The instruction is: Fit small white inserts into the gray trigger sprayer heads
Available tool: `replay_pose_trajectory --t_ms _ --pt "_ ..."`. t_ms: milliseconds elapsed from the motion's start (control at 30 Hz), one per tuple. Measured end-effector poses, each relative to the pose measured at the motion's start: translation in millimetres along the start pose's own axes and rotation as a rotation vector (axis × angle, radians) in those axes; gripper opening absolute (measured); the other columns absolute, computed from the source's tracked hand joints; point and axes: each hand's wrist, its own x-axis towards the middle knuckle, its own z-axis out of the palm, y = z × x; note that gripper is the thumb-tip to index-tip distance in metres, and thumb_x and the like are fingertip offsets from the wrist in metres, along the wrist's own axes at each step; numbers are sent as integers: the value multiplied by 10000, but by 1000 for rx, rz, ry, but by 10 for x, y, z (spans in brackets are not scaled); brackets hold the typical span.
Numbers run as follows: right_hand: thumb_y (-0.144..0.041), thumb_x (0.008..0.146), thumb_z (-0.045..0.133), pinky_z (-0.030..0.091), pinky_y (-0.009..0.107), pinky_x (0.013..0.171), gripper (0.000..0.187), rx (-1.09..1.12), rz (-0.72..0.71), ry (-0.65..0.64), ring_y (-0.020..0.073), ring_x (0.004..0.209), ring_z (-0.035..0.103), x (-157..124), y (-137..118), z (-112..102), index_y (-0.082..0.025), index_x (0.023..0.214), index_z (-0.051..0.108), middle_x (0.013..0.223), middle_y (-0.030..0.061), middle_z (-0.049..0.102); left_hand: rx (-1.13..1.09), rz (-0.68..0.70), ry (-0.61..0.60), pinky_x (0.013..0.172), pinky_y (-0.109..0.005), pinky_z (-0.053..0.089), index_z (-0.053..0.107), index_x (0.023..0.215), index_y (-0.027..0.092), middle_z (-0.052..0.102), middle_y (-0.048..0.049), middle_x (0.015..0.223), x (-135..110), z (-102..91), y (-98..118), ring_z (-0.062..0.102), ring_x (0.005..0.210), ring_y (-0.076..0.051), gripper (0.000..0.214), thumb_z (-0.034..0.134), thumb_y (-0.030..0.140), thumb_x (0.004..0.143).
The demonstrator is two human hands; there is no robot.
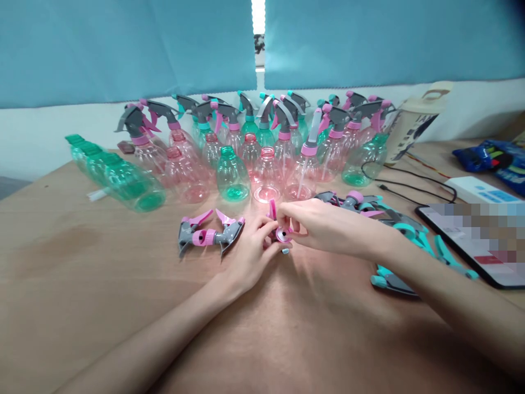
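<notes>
A single trigger spray head [279, 235] in pink and grey is held low over the middle of the bench [262, 339], between the left hand [251, 249] and the right hand [314, 221]. Its round pink collar [278, 239] is turned towards the viewer, with a pale inner face and a dark centre exposed. The pink trigger [273, 208] is pointed away from the viewer. Most of the grey body is hidden by fingers.

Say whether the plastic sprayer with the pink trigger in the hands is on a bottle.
No: the sprayer shows its pink collar end-on, with no bottle attached.
</notes>
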Motion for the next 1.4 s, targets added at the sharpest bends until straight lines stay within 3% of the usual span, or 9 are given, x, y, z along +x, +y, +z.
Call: replay_pose_trajectory --t_ms 267,533,733,967,1167,1300,1400 --pt "-102 847 441 258 245 537 97 -129 6 29 128 645 483 20 -119 85 -190 845 483 787 20 596 -34 95 12 692 -250 444 570 839 161 519 -22 974 0 9 -49 505 839 -147 67 554 97 851" --pt "-155 837 509 280 228 525 60 -175 25 49 124 659 509 -22 -83 33 -182 877 474 814 4 598 4 39 -10 703 -301 454 594 972 158 529 -44 976 11 7 -13 513 796 -165 151 633 185 828" --pt "-149 842 508 270 226 513 62 -226 -8 90 120 637 502 -31 -97 105 -171 895 484 805 12 582 26 59 5 750 -318 449 603 917 162 549 -43 979 4 15 -20 517 865 -188 102 633 155 820" --pt "-149 839 527 258 224 515 33 -188 91 200 118 621 497 16 -108 185 -174 845 506 740 3 577 -49 74 13 658 -256 455 595 913 160 527 -21 943 18 22 -50 510 742 -129 92 575 103 843" --pt "-143 836 534 208 230 478 60 -280 97 154 111 558 458 -43 -119 122 -173 799 496 692 -4 560 -31 36 -1 688 -290 467 609 942 154 544 -37 962 15 11 10 524 768 -148 129 638 142 817" --pt "-133 829 551 249 216 490 65 -194 54 165 103 584 491 -19 -110 184 -173 821 500 710 -14 578 -11 59 25 704 -290 469 606 895 151 543 -33 945 15 6 -3 526 794 -154 77 622 124 824" --pt "-151 832 562 304 213 522 50 -117 112 228 109 626 531 19 -88 236 -173 846 519 743 -15 612 -24 65 58 687 -275 478 612 967 166 538 -25 951 15 8 -33 528 755 -133 123 592 132 850"
